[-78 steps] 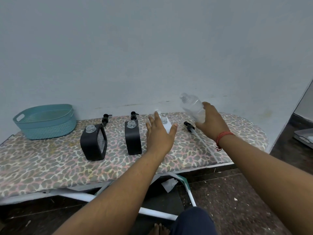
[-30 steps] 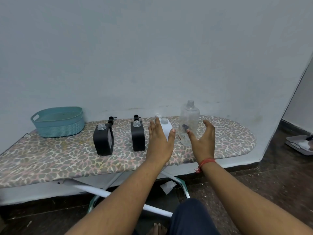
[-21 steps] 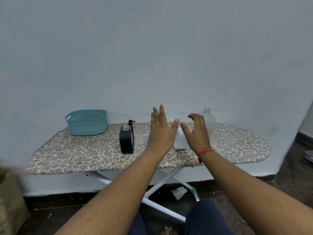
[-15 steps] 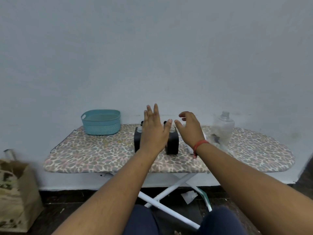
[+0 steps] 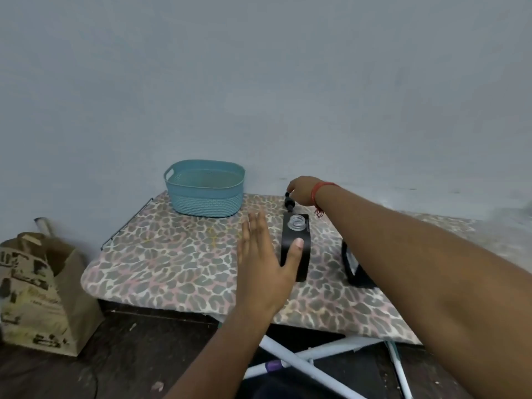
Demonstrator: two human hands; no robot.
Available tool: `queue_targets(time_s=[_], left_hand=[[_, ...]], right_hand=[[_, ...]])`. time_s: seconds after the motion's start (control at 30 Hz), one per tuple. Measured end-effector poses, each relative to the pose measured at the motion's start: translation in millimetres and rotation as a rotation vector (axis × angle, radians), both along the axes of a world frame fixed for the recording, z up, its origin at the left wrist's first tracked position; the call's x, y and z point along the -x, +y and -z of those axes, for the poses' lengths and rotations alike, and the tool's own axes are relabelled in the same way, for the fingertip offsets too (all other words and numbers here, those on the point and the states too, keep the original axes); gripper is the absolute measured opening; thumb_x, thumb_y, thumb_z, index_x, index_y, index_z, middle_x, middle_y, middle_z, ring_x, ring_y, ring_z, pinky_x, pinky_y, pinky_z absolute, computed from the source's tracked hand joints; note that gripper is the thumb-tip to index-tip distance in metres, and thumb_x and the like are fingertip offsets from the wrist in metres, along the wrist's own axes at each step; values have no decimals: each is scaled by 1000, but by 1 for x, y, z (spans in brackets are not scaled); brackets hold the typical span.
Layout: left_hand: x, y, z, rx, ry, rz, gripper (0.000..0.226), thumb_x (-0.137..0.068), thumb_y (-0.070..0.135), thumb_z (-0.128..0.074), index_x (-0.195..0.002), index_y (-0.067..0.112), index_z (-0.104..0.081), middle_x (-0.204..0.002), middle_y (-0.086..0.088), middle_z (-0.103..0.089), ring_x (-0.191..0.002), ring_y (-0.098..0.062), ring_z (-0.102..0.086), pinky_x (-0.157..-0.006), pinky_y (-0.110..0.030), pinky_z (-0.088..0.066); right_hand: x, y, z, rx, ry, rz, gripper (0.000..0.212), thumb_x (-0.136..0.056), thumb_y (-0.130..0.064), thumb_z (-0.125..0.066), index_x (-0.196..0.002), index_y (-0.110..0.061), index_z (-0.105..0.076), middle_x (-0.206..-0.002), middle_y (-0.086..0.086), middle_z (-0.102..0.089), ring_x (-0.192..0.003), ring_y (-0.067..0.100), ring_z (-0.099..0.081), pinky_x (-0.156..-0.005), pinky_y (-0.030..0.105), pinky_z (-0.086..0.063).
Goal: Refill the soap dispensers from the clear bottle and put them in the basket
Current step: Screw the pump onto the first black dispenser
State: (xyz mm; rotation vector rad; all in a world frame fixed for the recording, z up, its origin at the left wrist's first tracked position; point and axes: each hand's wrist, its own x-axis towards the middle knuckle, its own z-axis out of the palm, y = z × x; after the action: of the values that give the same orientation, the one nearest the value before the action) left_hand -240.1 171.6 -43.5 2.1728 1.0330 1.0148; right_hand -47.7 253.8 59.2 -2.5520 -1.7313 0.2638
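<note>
At frame centre, the black dispenser (image 5: 296, 246) stands upright on the counter (image 5: 172, 254), long axis vertical, open neck up. The left hand (image 5: 264, 263) is flat and open against it; the right hand (image 5: 302, 191) pinches the pump head (image 5: 288, 203) behind. A careless nudge could tip it before capping. The basket (image 5: 205, 191) waits upper left.

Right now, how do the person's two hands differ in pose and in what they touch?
The left hand is flat and open beside the black soap dispenser, thumb against it. The right hand reaches farther back, pinching the black pump head. Only the right wrist wears a red thread. Both hover over the ironing board.
</note>
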Motion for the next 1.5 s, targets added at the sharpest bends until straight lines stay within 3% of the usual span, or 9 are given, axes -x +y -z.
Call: queue_targets(time_s=[0.2,0.4,0.57,0.7,0.83,1.0,1.17,1.3,1.5], left_hand=[[-11,12,8,-10,2,53,88,-84,90,-8,-153,42,21,-169,12,16,-150,-2,25,-126,-39,8],[-14,22,6,-16,13,90,91,-84,89,-3,-155,36,18,-168,10,19,-150,-3,28,-127,-46,6],[-12,20,-7,-19,12,96,96,-82,90,-4,-157,34,18,-168,11,21,-149,-4,29,-126,-46,6],[-9,9,-18,-4,12,76,100,-80,92,-5,-158,34,19,-167,12,24,-149,-4,30,-126,-45,9],[-7,-4,-26,35,31,47,103,-77,93,-8,-157,34,22,-166,11,27,-151,-9,29,-126,-47,7],[-6,-20,-29,69,120,12,102,-83,84,-26,-157,33,24,-166,7,26,-153,-18,24,-125,-51,6],[-8,-22,-28,133,202,-16,103,-89,78,-40,-158,32,21,-168,3,24,-154,-25,22,-124,-55,3],[-11,-19,-28,156,218,-26,104,-89,77,-43,-158,31,19,-168,1,23,-154,-27,21,-124,-58,1],[-21,-14,-28,184,198,-16,105,-90,70,-51,-161,25,11,-170,-3,14,-155,-31,16,-124,-59,-3]], right_hand=[[-14,47,25,276,-107,-49,38,-101,-17,-46,-135,-4,-58,-138,17,-58,-127,33,-55,-106,42,-45],[-20,59,27,194,-144,-40,33,-97,-15,-56,-126,-5,-65,-128,14,-65,-116,29,-62,-97,35,-51],[-16,40,-9,-210,32,-14,30,-92,-3,-51,-114,-12,-70,-124,7,-65,-111,26,-60,-89,27,-46],[-4,6,-44,-582,277,18,29,-87,2,-48,-98,-17,-68,-100,0,-62,-76,17,-56,-62,18,-44],[14,-43,-67,-884,465,-1,25,-85,2,-48,-88,-22,-54,-84,2,-62,-61,13,-52,-44,11,-39],[30,-92,-67,-1045,509,12,23,-90,-6,-56,-100,-17,-38,-88,0,-56,-69,18,-56,-55,28,-46],[41,-118,-50,-1082,527,30,28,-91,-4,-57,-103,-15,-33,-90,-8,-53,-70,3,-58,-55,10,-42],[47,-125,-38,-1087,551,-4,30,-91,-1,-56,-102,-14,-32,-100,-8,-55,-72,-5,-60,-55,6,-43],[56,-125,-19,-1048,512,-46,32,-90,-3,-60,-102,-16,-32,-109,-1,-56,-90,17,-64,-63,15,-50]])
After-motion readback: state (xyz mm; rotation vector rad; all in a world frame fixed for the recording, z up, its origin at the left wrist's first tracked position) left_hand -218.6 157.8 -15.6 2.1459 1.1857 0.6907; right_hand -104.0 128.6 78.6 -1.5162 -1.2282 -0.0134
